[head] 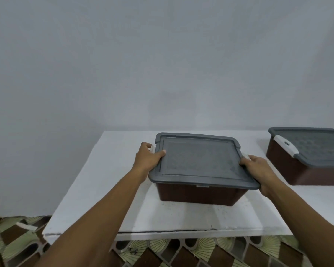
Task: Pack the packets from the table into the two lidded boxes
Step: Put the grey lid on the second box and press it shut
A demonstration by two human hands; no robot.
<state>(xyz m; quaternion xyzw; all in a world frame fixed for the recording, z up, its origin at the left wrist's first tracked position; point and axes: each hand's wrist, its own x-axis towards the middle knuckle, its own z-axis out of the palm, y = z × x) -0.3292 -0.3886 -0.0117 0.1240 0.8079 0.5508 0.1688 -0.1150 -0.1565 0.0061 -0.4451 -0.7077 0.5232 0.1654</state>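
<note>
Forearms reach in: left hand (148, 158) and right hand (258, 168) each curl round an end of the near box (197, 193), thumbs on its grey lid (199, 160). Rigid plastic, likely light, so the ends grip best. Second box (305, 170) stands right of it, closed. No packets visible.

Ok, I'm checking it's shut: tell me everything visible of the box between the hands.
The box is dark brown plastic with a grey lid on, upright on the white table. The left hand and right hand grip its sides at the white latches, thumbs on the lid.
</note>
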